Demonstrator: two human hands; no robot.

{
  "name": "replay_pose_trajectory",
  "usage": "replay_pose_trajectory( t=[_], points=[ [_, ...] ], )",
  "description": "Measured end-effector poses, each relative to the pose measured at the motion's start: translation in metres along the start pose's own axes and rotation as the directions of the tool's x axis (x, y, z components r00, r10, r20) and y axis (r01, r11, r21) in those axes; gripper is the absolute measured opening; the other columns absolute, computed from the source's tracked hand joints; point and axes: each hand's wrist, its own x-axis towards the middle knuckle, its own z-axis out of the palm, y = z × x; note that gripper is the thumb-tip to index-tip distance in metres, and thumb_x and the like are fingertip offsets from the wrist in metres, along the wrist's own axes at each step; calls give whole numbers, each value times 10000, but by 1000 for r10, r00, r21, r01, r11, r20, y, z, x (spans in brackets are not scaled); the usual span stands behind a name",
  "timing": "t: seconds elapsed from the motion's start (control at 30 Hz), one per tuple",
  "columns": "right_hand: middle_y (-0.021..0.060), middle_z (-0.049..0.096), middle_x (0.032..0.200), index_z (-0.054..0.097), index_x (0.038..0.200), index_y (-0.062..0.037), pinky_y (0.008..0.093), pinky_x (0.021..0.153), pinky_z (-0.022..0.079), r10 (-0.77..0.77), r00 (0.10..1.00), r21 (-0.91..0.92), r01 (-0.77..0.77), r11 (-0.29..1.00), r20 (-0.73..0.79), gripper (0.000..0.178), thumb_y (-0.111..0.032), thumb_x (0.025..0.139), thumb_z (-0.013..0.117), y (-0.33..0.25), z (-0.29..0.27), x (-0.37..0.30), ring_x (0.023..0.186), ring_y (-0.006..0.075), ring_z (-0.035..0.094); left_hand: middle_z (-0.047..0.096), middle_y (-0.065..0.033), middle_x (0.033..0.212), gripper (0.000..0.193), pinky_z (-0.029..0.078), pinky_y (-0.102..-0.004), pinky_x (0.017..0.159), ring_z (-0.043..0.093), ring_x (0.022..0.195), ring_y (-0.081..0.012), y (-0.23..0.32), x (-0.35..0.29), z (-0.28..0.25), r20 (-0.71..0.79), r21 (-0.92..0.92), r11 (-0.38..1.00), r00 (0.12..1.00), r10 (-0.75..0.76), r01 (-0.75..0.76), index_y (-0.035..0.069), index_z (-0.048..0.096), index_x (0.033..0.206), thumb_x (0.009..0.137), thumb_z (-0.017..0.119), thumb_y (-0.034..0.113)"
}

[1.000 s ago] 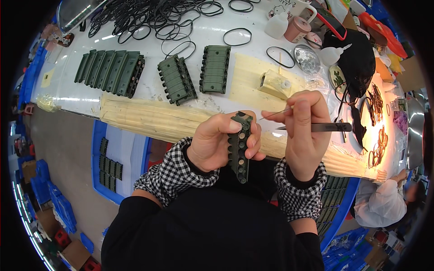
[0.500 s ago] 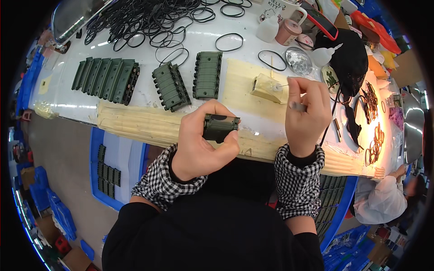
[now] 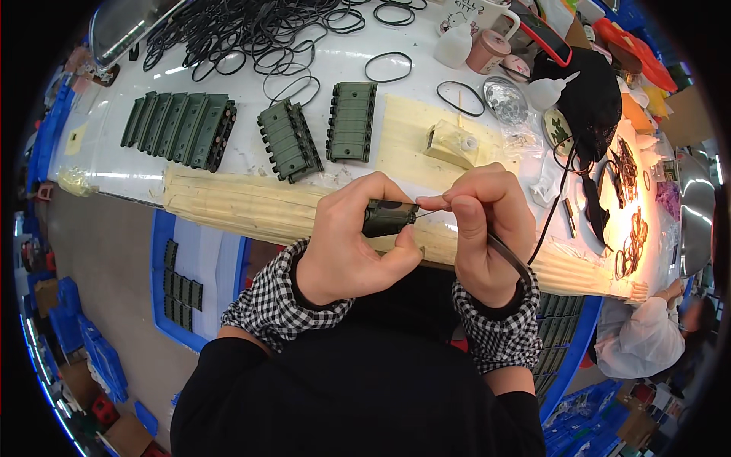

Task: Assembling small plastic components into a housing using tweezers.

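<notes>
Between the thumb and fingers of my left hand (image 3: 343, 247), a small dark green plastic block (image 3: 387, 218) is held above the table's front edge. My right hand (image 3: 493, 228) is closed in a pinch on a thin, needle-like metal tool (image 3: 424, 214), whose tip meets the right end of the block. A dark curved strip (image 3: 509, 255) comes out below its fingers; whether it belongs to the tool I cannot tell. Behind the hands lie ribbed green pieces: one upright (image 3: 351, 122), one tilted (image 3: 290, 141), and a row of several (image 3: 179, 131) at left.
Black rubber bands (image 3: 251, 34) are heaped at the back. A tape-covered block with a white nozzle (image 3: 453, 145) stands on yellow tape. Bottles, a mug and a black cap (image 3: 590, 99) crowd the right. Blue trays (image 3: 183, 335) of green parts sit below the table; another person (image 3: 643, 343) is at right.
My right hand has come down and left from beside the tape-covered block, bringing the needle-like tool to the green block. My left hand has shifted slightly right.
</notes>
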Motion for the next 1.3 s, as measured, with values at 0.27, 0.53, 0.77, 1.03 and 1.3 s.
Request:
replay_pose_trajectory(
  t=[0.27, 0.53, 0.77, 1.03, 1.3],
  points=[
    [72, 583, 749, 579, 832, 5, 269, 562, 425, -53, 995, 38, 56, 998, -90, 106, -53, 856, 665, 0, 6, 1, 630, 185, 532, 546, -16, 666, 184, 399, -220, 556, 480, 581, -61, -1, 2, 0, -8, -8, 998, 998, 64, -64, -2, 523, 833, 686, 632, 14],
    [73, 584, 748, 575, 832, 6, 268, 569, 433, -84, 990, 8, 85, 996, -114, 97, -44, 865, 652, 1, 6, 3, 631, 184, 543, 558, -19, 667, 173, 410, -223, 563, 497, 586, -61, -2, 0, 1, -17, -8, 998, 997, 70, -70, -4, 525, 830, 688, 624, 6],
    [61, 576, 784, 565, 883, 36, 224, 594, 472, 96, 915, 121, -52, 991, -393, 108, -57, 938, 565, 14, -4, 13, 713, 99, 612, 592, -67, 779, 186, 496, -262, 734, 598, 752, -111, 0, -2, -1, 65, -276, 945, 985, -161, 173, -16, 519, 885, 713, 590, -8],
    [84, 540, 758, 609, 873, 3, 279, 516, 381, -151, 942, -552, -42, 833, -300, 59, -7, 835, 652, 50, -8, 27, 595, 190, 495, 551, -108, 791, 241, 547, -415, 802, 578, 699, -214, -19, 4, 0, 286, -860, 344, 915, -285, 376, 27, 497, 916, 770, 544, 212],
    [132, 560, 810, 660, 1008, 13, 330, 624, 448, -213, 927, -535, 16, 845, -309, 562, -414, 987, 296, 20, -17, 15, 678, 228, 559, 515, -88, 766, 232, 538, -393, 794, 539, 680, -205, -23, 3, 3, 353, -914, 121, 905, -237, 388, 50, 502, 918, 794, 540, 242]
  ],
)
